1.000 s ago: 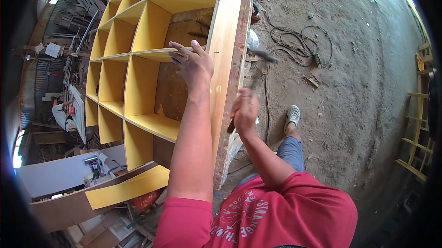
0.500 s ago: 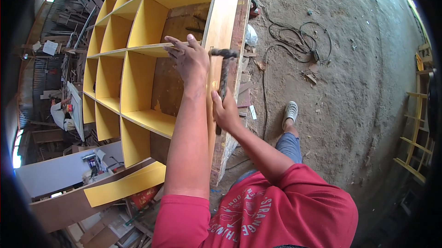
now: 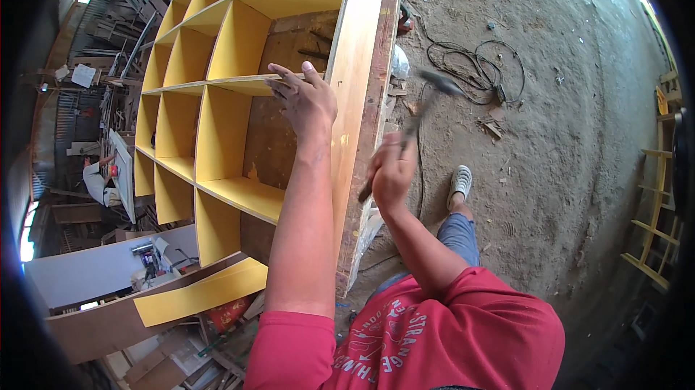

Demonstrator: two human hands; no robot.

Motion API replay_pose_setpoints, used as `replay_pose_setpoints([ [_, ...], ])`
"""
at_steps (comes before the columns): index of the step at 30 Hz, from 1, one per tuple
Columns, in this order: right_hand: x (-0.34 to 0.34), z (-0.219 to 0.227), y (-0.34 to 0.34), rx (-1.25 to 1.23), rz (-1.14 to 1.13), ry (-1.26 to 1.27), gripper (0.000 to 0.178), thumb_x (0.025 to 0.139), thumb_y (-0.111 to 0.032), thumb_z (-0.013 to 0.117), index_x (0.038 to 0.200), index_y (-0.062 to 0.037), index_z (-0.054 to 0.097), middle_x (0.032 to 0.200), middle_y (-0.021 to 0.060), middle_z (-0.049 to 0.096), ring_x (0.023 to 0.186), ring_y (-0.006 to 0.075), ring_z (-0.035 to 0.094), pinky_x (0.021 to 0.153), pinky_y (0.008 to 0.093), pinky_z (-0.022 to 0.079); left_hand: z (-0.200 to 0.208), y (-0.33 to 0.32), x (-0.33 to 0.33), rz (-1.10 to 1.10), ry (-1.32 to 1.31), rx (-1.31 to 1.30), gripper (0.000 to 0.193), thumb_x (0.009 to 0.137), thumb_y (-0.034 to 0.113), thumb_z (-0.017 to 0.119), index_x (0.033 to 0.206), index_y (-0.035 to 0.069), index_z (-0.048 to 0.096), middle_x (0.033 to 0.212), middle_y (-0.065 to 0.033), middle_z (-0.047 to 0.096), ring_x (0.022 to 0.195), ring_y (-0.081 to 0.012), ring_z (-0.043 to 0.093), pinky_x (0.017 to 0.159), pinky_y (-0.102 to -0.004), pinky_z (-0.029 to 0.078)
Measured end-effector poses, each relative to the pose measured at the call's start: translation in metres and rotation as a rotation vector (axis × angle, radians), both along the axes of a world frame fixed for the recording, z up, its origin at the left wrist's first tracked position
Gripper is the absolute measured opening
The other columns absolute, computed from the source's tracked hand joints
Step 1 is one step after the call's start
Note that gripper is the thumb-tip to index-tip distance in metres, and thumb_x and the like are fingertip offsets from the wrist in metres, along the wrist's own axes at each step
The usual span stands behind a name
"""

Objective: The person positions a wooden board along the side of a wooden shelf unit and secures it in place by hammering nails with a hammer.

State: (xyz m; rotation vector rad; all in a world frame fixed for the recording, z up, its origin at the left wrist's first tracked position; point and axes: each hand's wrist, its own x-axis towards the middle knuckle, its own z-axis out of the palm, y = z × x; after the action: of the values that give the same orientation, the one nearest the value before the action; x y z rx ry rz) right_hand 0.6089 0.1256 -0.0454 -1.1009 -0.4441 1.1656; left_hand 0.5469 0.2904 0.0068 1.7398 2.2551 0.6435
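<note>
My right hand (image 3: 391,176) is wrapped round the handle of a hammer (image 3: 441,83), whose head is smeared by motion. The hammer is raised to the right of the pale wooden rail (image 3: 355,46), apart from it. My left hand (image 3: 311,104) rests, fingers stretched and thumb apart, where a yellow divider panel (image 3: 245,86) meets that rail; its palm side is hidden. The panel belongs to a large curved yellow framework (image 3: 217,140) of open compartments. A small dark mark shows on the rail near my left hand.
A dark cable (image 3: 481,57) lies coiled on the dirt floor at right. Loose yellow boards (image 3: 203,292) and a white panel (image 3: 94,267) with tools are at lower left. Another person (image 3: 101,180) is at far left. A yellow lattice frame (image 3: 655,209) stands far right.
My right hand has lifted the hammer off the rail and swung it to the right. My left hand keeps its place on the framework while the view shifts slightly.
</note>
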Motion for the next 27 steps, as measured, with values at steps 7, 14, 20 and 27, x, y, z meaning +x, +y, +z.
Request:
replay_pose_setpoints([
  [7, -0.025, -0.031, 0.004, 0.051, 0.116, -0.478, 0.024, 0.114, -0.028, 0.049, 0.103, -0.0071, 0.047, 0.069, 0.0021, 0.053, 0.047, 0.0129, 0.049, 0.043, 0.0304, 0.044, 0.005, -0.004, -0.003, 0.018, -0.022, -0.046, 0.083, 0.112, 0.054, 0.025, 0.167, -0.002, -0.004, 0.171, -0.037, 0.005, 0.161, -0.047, 0.008, 0.132, -0.0514, 0.018],
  [14, -0.04, -0.043, 0.012, 0.035, -0.042, -0.295, 0.022, 0.111, -0.024, 0.054, 0.1, -0.0068, 0.046, 0.068, 0.0009, 0.051, 0.047, 0.0118, 0.048, 0.042, 0.0315, 0.045, 0.002, 0.002, 0.005, -0.028, 0.008, -0.04, 0.084, 0.112, 0.056, 0.024, 0.167, -0.001, -0.005, 0.171, -0.0374, 0.002, 0.162, -0.046, 0.004, 0.131, -0.0518, 0.021],
  [20, -0.016, -0.009, 0.003, 0.014, -0.016, 0.06, 0.02, 0.114, -0.026, 0.051, 0.104, -0.0083, 0.048, 0.061, -0.0023, 0.047, 0.045, 0.0093, 0.046, 0.04, 0.0291, 0.042, -0.003, 0.0, -0.002, -0.005, -0.011, -0.042, 0.084, 0.112, 0.055, 0.024, 0.167, -0.002, -0.005, 0.172, -0.0346, 0.002, 0.162, -0.0457, 0.003, 0.131, -0.0524, 0.02],
  [27, -0.004, -0.036, 0.003, -0.05, 0.179, -0.222, 0.016, 0.111, -0.019, 0.054, 0.105, -0.0044, 0.05, 0.072, 0.0007, 0.055, 0.059, 0.0131, 0.054, 0.054, 0.0318, 0.045, -0.002, -0.001, -0.004, -0.006, -0.006, -0.05, 0.084, 0.112, 0.056, 0.024, 0.167, -0.001, -0.004, 0.173, -0.0326, 0.003, 0.162, -0.0455, 0.003, 0.131, -0.0531, 0.019],
])
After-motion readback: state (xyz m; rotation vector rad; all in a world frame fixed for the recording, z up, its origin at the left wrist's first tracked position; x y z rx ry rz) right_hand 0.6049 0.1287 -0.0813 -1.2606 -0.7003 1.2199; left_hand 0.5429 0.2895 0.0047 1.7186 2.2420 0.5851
